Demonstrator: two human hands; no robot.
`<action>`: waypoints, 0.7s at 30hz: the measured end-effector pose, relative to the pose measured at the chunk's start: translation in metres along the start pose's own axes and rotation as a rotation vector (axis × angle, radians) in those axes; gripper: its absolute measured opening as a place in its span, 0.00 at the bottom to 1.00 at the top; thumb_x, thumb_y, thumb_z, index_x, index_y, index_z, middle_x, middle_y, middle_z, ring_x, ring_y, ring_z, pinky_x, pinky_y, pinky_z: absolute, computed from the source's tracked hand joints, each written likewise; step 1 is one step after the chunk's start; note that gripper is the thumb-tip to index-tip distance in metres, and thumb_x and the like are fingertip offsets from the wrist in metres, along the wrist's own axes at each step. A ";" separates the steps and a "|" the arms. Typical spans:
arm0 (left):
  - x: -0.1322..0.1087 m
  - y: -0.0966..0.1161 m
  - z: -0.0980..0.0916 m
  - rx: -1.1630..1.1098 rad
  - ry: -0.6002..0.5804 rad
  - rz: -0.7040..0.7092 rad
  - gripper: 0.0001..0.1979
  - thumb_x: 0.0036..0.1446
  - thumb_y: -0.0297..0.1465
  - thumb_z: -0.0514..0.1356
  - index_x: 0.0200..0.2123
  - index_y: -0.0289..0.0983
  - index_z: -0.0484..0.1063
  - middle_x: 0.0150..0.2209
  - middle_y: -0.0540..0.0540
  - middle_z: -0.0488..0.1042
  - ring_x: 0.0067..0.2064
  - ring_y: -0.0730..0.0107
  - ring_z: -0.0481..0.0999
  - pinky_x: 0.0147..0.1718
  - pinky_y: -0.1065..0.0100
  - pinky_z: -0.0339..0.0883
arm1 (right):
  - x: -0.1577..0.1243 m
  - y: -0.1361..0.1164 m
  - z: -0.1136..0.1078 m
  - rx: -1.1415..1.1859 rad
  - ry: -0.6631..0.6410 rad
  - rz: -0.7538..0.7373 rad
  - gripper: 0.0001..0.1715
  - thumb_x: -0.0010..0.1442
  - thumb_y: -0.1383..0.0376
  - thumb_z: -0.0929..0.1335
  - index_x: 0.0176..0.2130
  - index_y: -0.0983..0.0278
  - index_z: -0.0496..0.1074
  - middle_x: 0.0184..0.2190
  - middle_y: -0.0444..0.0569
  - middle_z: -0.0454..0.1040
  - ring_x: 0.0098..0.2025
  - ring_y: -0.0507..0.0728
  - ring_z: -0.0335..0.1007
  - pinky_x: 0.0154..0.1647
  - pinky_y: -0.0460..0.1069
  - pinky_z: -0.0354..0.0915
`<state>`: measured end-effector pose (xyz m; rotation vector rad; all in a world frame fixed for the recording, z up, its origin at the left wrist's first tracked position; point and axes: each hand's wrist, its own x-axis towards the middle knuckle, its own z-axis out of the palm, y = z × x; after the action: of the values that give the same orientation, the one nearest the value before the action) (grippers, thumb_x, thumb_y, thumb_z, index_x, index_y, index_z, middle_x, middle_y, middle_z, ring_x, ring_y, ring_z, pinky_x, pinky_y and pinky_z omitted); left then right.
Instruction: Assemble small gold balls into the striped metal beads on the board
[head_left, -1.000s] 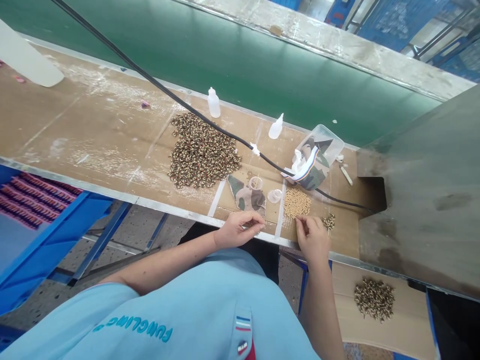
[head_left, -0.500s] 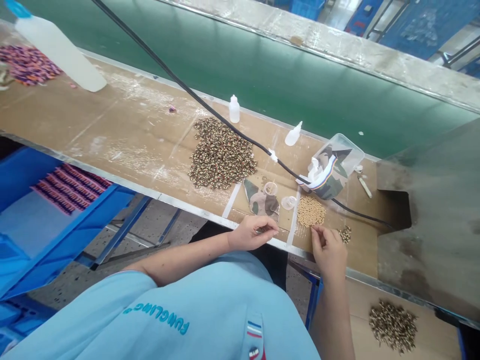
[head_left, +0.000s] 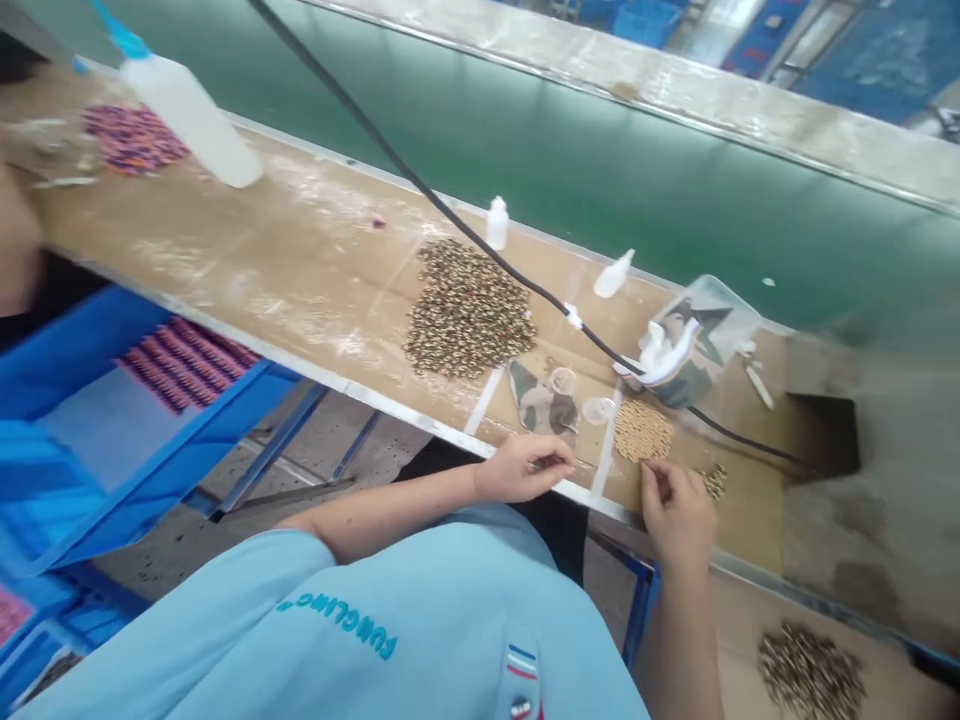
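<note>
Lying partly in a clear tub (head_left: 744, 313) — camouflage cloth (head_left: 688, 386); hands (head_left: 525, 468) (head_left: 681, 512) curled — whether holding anything, unclear.

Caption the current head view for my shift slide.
Right hand at the near edge of a pile of small tan pieces, left hand near a camouflage cloth scrap.

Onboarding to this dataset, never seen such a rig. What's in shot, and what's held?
No machine: a bare human left hand and right hand, filmed by a camera worn on the head, looking forward and down. On the brown work surface lie a heap of small dark-and-gold pieces, a camouflage-patterned scrap and a pile of tiny tan pieces; an upright white plastic bottle stands beyond the heap. The left hand is nearest the scrap, the right hand nearest the tan pile. Whether either holds anything, I can't tell.
</note>
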<state>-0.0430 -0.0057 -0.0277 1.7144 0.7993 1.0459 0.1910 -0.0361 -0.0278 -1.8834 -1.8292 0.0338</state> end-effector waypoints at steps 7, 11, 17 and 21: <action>0.001 -0.001 -0.002 0.003 -0.039 -0.020 0.07 0.56 0.30 0.56 0.33 0.33 0.71 0.27 0.46 0.75 0.28 0.76 0.72 0.28 0.75 0.67 | -0.004 0.003 0.002 0.047 -0.020 0.083 0.21 0.62 0.52 0.59 0.32 0.62 0.72 0.26 0.47 0.69 0.29 0.53 0.63 0.33 0.48 0.59; 0.002 0.000 -0.001 0.030 -0.031 -0.004 0.05 0.56 0.29 0.56 0.32 0.33 0.71 0.27 0.46 0.75 0.27 0.77 0.72 0.28 0.76 0.66 | -0.004 0.004 0.001 0.070 -0.020 0.086 0.21 0.62 0.52 0.59 0.31 0.62 0.73 0.26 0.47 0.69 0.28 0.53 0.62 0.33 0.48 0.59; 0.004 0.000 -0.002 0.040 -0.041 0.021 0.04 0.56 0.28 0.56 0.32 0.34 0.71 0.26 0.47 0.75 0.27 0.77 0.73 0.28 0.76 0.67 | -0.005 0.004 -0.002 0.113 0.010 0.089 0.20 0.62 0.53 0.61 0.32 0.63 0.74 0.25 0.46 0.70 0.27 0.52 0.62 0.32 0.48 0.59; 0.004 -0.001 0.000 0.019 -0.026 0.020 0.05 0.56 0.28 0.57 0.32 0.33 0.71 0.27 0.45 0.76 0.28 0.75 0.74 0.29 0.76 0.68 | -0.009 0.003 0.000 0.135 0.062 0.123 0.20 0.60 0.52 0.62 0.33 0.64 0.74 0.24 0.46 0.70 0.25 0.52 0.61 0.30 0.48 0.59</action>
<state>-0.0418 -0.0022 -0.0273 1.7516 0.7797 1.0305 0.1932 -0.0444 -0.0316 -1.8783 -1.6265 0.1367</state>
